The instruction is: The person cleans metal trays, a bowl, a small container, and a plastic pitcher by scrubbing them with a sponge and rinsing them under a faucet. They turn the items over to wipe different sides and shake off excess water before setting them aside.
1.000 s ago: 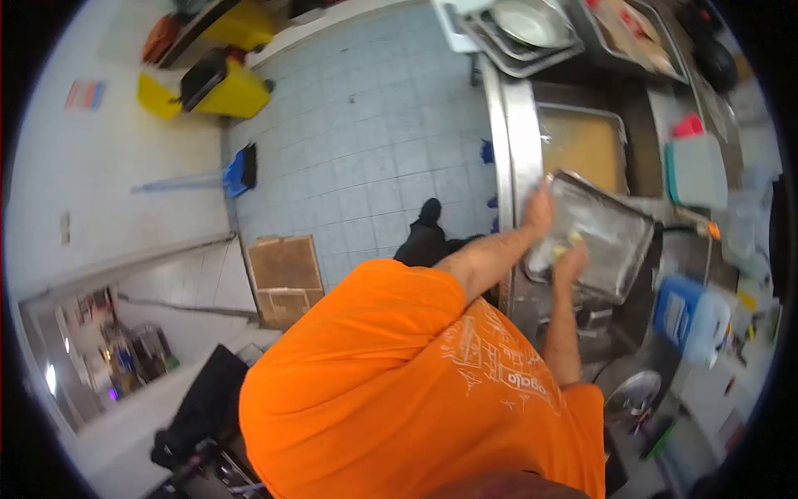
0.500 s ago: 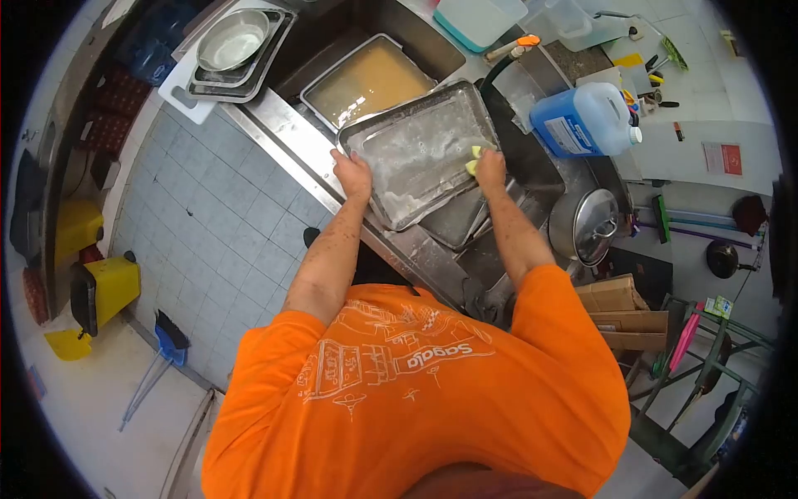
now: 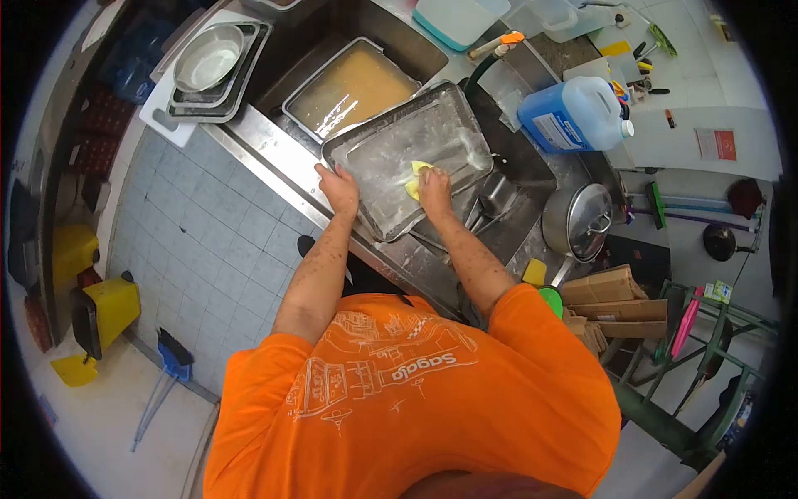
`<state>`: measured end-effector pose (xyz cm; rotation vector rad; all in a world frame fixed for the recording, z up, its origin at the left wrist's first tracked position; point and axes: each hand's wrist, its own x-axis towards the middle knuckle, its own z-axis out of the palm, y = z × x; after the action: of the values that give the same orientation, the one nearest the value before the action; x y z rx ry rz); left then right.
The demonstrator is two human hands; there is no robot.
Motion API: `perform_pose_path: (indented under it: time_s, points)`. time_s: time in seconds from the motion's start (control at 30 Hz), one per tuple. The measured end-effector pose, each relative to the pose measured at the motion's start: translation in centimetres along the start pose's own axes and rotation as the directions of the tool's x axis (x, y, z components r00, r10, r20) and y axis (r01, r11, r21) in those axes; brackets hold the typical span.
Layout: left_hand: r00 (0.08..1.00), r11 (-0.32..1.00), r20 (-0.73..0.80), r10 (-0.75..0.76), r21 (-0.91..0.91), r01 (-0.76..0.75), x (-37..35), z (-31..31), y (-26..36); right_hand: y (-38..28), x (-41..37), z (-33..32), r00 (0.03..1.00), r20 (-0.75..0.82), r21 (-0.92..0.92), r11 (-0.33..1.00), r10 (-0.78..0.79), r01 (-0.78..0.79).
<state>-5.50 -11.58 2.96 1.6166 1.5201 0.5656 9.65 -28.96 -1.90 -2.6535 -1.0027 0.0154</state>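
Note:
A rectangular metal baking tray (image 3: 386, 145) with soapy film tilts over the sink divider. My left hand (image 3: 339, 190) grips its left rim, fingers wrapped over the edge. My right hand (image 3: 435, 191) presses a yellow sponge (image 3: 415, 178) onto the middle of the tray's inner face. Behind the tray, a second rectangular pan (image 3: 293, 106) full of cloudy tan water sits in the left basin. Partly hidden below the tray, metal containers (image 3: 497, 195) lie in the right basin.
Stacked metal trays and a bowl (image 3: 209, 58) rest on a white cutting board (image 3: 158, 116) at left. A blue jug (image 3: 565, 116) and a lidded pot (image 3: 579, 220) stand right of the sink. A hose sprayer (image 3: 499, 48) hangs behind the tray.
My right hand has moved left with the sponge, from the tray's right edge to its middle. My left hand still grips the rim. The whole view has shifted slightly.

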Motion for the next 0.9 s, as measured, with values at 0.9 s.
perform_pose_path:
  time_s: [0.9]
  points:
    - [0.996,0.990,-0.033,0.081,0.118,-0.076,-0.6,1.2,-0.6,0.5,8.6,1.1,0.856,-0.376,0.225,0.931,0.356,-0.288]
